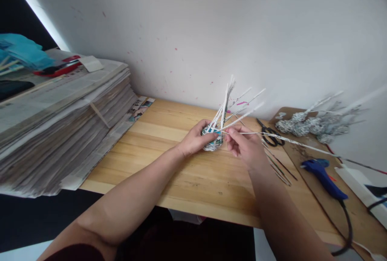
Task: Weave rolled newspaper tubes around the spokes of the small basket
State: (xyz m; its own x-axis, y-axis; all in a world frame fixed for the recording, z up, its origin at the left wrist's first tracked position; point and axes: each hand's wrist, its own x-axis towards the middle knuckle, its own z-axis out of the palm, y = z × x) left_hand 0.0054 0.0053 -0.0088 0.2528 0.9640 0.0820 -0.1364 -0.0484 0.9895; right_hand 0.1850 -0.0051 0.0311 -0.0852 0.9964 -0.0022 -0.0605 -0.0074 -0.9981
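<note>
A small woven basket of rolled paper strips (213,145) rests on or just above the wooden table, its upright strips fanning up and to the right. My left hand (196,138) is wrapped round its left side, thumb across the front. At the basket's right edge, the fingers of my right hand (242,142) pinch a long rolled paper strip (290,140). That strip runs from the weave over my right hand and far out to the right. Some of the basket's lower side is hidden by my left fingers.
Black scissors (273,136) and loose thin strips (276,168) lie right of my hands. Beyond them are a blue glue gun (325,178) with its cord and a pile of woven paper pieces (308,126). A tall newspaper stack (75,120) stands left; a wall (193,31) rises behind.
</note>
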